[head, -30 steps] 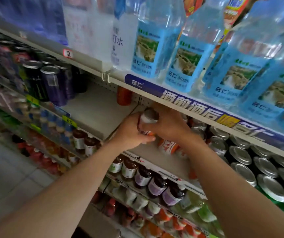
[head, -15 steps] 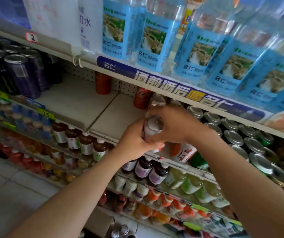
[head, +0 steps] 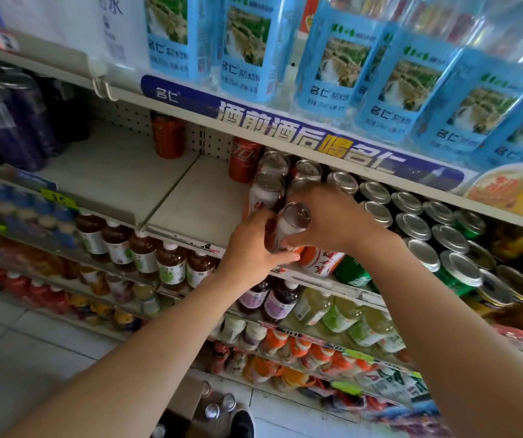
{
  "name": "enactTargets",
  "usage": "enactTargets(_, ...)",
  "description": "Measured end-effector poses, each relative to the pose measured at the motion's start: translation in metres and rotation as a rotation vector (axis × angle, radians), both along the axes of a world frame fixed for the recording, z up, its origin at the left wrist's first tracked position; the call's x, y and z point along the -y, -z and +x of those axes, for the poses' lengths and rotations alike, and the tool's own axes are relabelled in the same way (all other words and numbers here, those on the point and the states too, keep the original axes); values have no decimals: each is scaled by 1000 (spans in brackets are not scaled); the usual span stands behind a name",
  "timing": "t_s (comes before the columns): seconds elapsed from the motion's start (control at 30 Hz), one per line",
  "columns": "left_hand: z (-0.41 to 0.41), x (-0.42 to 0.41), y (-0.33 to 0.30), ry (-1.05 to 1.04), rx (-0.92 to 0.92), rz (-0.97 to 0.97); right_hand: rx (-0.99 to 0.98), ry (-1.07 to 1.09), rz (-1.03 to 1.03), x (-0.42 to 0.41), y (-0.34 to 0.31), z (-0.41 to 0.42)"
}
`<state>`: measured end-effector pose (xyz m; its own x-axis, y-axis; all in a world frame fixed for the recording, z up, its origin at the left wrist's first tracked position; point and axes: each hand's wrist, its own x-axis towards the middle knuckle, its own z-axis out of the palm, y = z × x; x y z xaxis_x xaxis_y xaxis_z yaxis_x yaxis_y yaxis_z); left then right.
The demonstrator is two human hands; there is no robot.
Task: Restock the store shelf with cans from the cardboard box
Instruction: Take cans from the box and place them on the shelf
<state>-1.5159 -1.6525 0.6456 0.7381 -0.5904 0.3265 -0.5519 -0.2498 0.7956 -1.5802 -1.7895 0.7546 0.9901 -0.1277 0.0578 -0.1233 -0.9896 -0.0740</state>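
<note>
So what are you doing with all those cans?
A person is filling up a store shelf. Both hands are on one white and orange can at the shelf's front edge: the left hand grips its side and the right hand holds it near the top. More cans like it stand just behind. Part of the shelf is bare to the left. Down on the floor, an open cardboard box shows a few more can tops.

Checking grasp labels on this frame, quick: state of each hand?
Left hand: fingers curled round the lower body of the white can, gripping it.
Right hand: fingers curled round the same can near its top, gripping it.
</note>
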Motion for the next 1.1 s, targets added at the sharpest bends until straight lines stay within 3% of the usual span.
enactTargets(0.47, 5, -13, 12, 54, 85, 159, 8, 18, -14, -7, -4, -8)
enactTargets(0.53, 3, -29, 8, 70, 105, 132, 103, 23, -7, -15, -12, -17)
enactTargets(0.6, 0, -54, 3, 27, 115, 27, 320, 18, 68, -34, -21, -27)
enactTargets(0.7, -1, -111, 22, -180, 53, -161, 478, -134, 375, -94, -18, -34)
enactTargets(0.77, -3, -157, 55, -364, -74, -135, 297, -295, 554, -141, 11, -27)
enactTargets(0.83, -11, -199, 103, -519, -250, -1, 32, -394, 604, -174, 57, -18)
enactTargets(0.97, -74, -292, 229, -786, -616, 168, -441, -497, 591, -235, 202, 6)
enactTargets(1.1, -156, -320, 320, -917, -862, 213, -712, -538, 516, -261, 337, -2)
